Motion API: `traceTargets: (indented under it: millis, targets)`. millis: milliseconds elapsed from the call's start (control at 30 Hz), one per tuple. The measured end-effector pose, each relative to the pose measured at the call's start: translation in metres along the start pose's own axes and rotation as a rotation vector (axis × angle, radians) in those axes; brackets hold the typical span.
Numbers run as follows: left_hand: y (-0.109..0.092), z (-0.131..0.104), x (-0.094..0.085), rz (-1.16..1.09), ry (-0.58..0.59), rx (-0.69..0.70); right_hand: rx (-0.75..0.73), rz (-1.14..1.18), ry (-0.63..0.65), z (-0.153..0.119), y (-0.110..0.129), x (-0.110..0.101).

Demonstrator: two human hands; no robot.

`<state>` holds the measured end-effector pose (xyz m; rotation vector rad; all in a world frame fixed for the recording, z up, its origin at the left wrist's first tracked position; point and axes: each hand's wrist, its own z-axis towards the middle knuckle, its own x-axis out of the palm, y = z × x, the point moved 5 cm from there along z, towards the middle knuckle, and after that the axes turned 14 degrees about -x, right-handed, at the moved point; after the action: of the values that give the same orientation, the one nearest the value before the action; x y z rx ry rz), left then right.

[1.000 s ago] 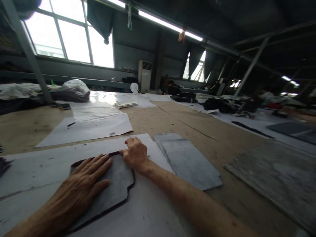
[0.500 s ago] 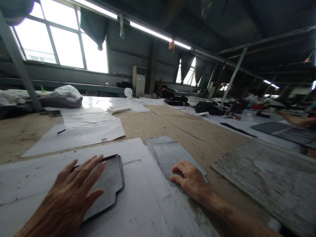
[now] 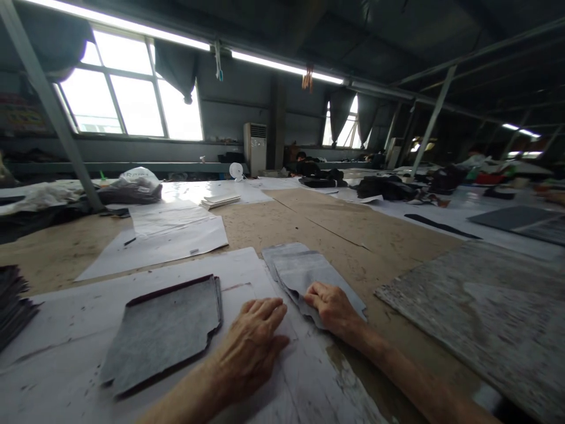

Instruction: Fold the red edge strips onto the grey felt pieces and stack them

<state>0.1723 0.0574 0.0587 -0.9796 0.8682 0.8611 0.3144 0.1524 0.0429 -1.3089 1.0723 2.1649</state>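
My right hand pinches the near edge of a light grey fabric piece. That edge is lifted and curls up, and other layers show under it. To its left, my left hand reaches over the white sheet, fingers stretched out and thumb apart, with nothing in it. Its fingertips are short of the grey piece. Left of that hand lies a separate grey fabric piece with a dark folded border along its edges and notched corners; several thin layers show at its right side.
A pile of dark fabric pieces stands at the left edge. On the right lies a mottled grey board. Farther off are white papers, a plastic bag, a small white fan and dark cloth heaps.
My left hand has left the bordered fabric piece and moved right, towards the other one. My right hand has raised the near edge of the light grey piece. The view has shifted left.
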Motion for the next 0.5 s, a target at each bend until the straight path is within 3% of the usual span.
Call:
traceTargets:
  millis: [200, 400, 500]
  targets:
    - [0.001, 0.039, 0.023, -0.001, -0.045, -0.086, 0.040, 0.132, -0.021, 0.001, -0.001, -0.003]
    - [0.002, 0.038, 0.029, 0.013, -0.060, -0.143, 0.149, 0.419, -0.084, 0.006, -0.027, -0.005]
    - [0.003, 0.038, 0.028, 0.027, -0.071, -0.173, 0.219, 0.588, -0.235, 0.009, -0.051, -0.031]
